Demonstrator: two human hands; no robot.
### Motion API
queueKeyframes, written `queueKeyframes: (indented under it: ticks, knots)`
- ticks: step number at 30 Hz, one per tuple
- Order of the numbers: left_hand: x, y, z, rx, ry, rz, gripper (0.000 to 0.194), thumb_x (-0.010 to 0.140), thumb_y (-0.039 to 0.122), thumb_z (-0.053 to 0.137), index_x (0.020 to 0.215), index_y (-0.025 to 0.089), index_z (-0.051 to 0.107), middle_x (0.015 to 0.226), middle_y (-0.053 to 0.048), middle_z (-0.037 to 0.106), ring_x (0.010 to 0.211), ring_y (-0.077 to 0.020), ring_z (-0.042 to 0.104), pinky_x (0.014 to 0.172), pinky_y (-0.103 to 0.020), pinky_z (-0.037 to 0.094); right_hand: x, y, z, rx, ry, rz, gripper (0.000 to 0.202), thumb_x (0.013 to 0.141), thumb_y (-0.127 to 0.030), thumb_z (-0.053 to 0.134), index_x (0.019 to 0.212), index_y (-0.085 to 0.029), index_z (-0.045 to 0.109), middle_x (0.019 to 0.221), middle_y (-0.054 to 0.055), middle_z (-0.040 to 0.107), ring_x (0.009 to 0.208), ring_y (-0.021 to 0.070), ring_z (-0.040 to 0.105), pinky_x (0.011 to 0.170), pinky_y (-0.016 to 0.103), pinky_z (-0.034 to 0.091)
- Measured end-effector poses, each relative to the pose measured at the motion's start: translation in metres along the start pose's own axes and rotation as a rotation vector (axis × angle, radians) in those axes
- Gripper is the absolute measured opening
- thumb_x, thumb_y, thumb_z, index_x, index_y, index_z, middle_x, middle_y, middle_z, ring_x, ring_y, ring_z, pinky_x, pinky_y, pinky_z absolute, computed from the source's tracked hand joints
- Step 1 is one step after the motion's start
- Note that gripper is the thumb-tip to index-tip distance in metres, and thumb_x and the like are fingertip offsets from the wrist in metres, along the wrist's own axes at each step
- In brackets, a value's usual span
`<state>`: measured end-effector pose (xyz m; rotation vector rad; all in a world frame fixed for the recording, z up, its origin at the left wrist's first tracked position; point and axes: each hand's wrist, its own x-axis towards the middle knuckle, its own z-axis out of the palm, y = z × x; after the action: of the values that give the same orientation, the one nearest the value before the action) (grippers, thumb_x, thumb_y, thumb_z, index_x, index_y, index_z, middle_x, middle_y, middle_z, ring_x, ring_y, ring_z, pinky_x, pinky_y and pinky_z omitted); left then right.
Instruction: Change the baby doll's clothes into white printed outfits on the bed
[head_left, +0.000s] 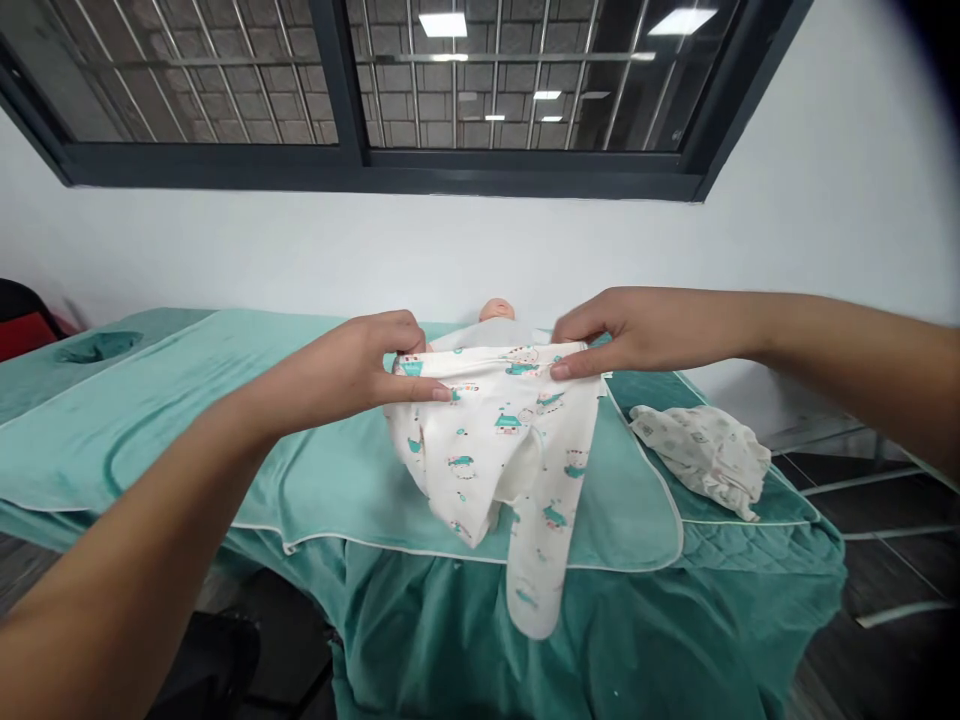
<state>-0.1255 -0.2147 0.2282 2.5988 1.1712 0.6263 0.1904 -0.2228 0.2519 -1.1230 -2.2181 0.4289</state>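
Above the near edge of the bed [780, 548], we held the printed pants [469, 440] up by the waistband, the left hand [375, 358] pinching one end and the right hand [622, 325] the other, each with its thumb on the front and fingers behind. Set apart like this, the hands kept the band drawn out wide, likely so that it hung level and the legs could fall loose. The leg on the right dropped past the mat's [337, 490] near border; the other lay bunched toward the left. Beyond the band, near the wall [300, 250], we saw the doll's head [496, 309] and white fabric just below it, but the pants screened the rest, so how the doll lay we could not tell. A crumpled cloth [705, 450] sat near the bed's right edge, off the mat and well out of the way. Metal rails [896, 531] stood beyond that edge, while a barred window [525, 175] ran above the far side.
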Motion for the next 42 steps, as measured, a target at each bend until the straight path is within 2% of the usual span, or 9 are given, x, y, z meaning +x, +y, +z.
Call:
queueKeyframes:
  ticks: [4, 13, 23, 26, 30, 34, 37, 41, 42]
  knots:
    - [-0.002, -0.008, 0.002, -0.06, 0.066, -0.118, 0.038, 0.084, 0.055, 0.061, 0.069, 0.021, 0.055, 0.064, 0.002, 0.051, 0.06, -0.0127, 0.046, 0.054, -0.024, 0.033, -0.004, 0.0, -0.004, -0.037, -0.266, 0.072, 0.04, 0.079, -0.058, 0.07, 0.067, -0.021, 0.063, 0.06, -0.004, 0.049, 0.059, 0.0103, 0.048, 0.053, 0.026, 0.034]
    - [0.013, 0.004, 0.006, -0.627, 0.668, 0.067, 0.024, 0.084, 0.038, 0.072, 0.084, 0.022, 0.055, 0.074, 0.003, 0.056, 0.069, -0.011, 0.054, 0.061, -0.025, 0.041, 0.002, -0.034, -0.007, 0.072, 0.169, -0.046, 0.034, 0.08, -0.051, 0.075, 0.072, -0.019, 0.064, 0.06, -0.003, 0.054, 0.054, 0.0084, 0.045, 0.048, 0.025, 0.03]
    - [0.035, 0.04, 0.035, -1.011, 0.519, 0.112, 0.028, 0.094, 0.038, 0.053, 0.119, 0.025, 0.059, 0.101, -0.003, 0.065, 0.088, -0.0191, 0.065, 0.073, -0.032, 0.051, 0.042, -0.042, 0.065, 0.326, 0.271, -0.115, 0.038, 0.074, -0.044, 0.081, 0.082, -0.022, 0.051, 0.073, -0.003, 0.052, 0.074, 0.015, 0.056, 0.064, 0.028, 0.046]
    - [0.031, 0.025, 0.066, -0.938, 0.608, 0.069, 0.046, 0.086, 0.042, 0.065, 0.128, 0.027, 0.053, 0.116, -0.005, 0.065, 0.108, -0.0262, 0.064, 0.086, -0.038, 0.052, 0.054, -0.037, 0.072, 0.401, 0.361, -0.115, 0.035, 0.082, -0.043, 0.073, 0.077, -0.023, 0.044, 0.073, -0.003, 0.049, 0.075, 0.0145, 0.054, 0.065, 0.028, 0.046]
    - [0.018, 0.003, 0.124, -0.795, 0.316, -0.146, 0.041, 0.08, 0.036, 0.071, 0.117, 0.022, 0.062, 0.111, -0.007, 0.07, 0.104, -0.03, 0.065, 0.087, -0.041, 0.053, 0.071, -0.014, 0.065, 0.554, 0.525, -0.062, 0.036, 0.086, -0.045, 0.067, 0.077, -0.025, 0.038, 0.074, -0.003, 0.049, 0.077, 0.0146, 0.055, 0.065, 0.028, 0.048]
    - [0.006, -0.009, 0.15, -0.721, 0.509, -0.234, 0.036, 0.083, 0.032, 0.066, 0.117, 0.022, 0.063, 0.123, -0.006, 0.065, 0.116, -0.0277, 0.059, 0.1, -0.041, 0.046, 0.07, 0.036, 0.076, 0.677, 0.638, 0.119, 0.031, 0.084, -0.045, 0.065, 0.079, -0.026, 0.041, 0.077, -0.002, 0.054, 0.08, 0.0166, 0.061, 0.067, 0.03, 0.052]
    - [0.005, -0.016, 0.144, -0.817, 0.681, -0.238, 0.039, 0.079, 0.03, 0.069, 0.117, 0.024, 0.061, 0.13, -0.005, 0.061, 0.118, -0.0243, 0.057, 0.097, -0.035, 0.047, 0.041, 0.067, 0.114, 0.839, 0.486, 0.439, 0.022, 0.083, -0.042, 0.064, 0.085, -0.024, 0.051, 0.086, 0.003, 0.063, 0.078, 0.0174, 0.064, 0.065, 0.032, 0.055]
    - [0.018, -0.033, 0.141, -0.854, 0.748, -0.524, 0.024, 0.078, 0.03, 0.066, 0.099, 0.023, 0.057, 0.095, 0.0, 0.065, 0.082, -0.017, 0.061, 0.071, -0.028, 0.049, -0.008, 0.078, 0.167, 0.77, -0.516, 0.718, 0.028, 0.087, -0.048, 0.056, 0.09, -0.021, 0.052, 0.073, 0.004, 0.068, 0.057, 0.0157, 0.062, 0.049, 0.026, 0.048]
    - [0.023, -0.04, 0.144, -0.815, 0.735, -0.614, 0.024, 0.078, 0.032, 0.066, 0.097, 0.023, 0.055, 0.09, 0.001, 0.063, 0.079, -0.0163, 0.06, 0.07, -0.027, 0.049, -0.012, 0.079, 0.173, 0.68, -0.61, 0.697, 0.031, 0.085, -0.051, 0.059, 0.09, -0.021, 0.05, 0.069, 0.002, 0.067, 0.053, 0.0155, 0.061, 0.047, 0.026, 0.047]
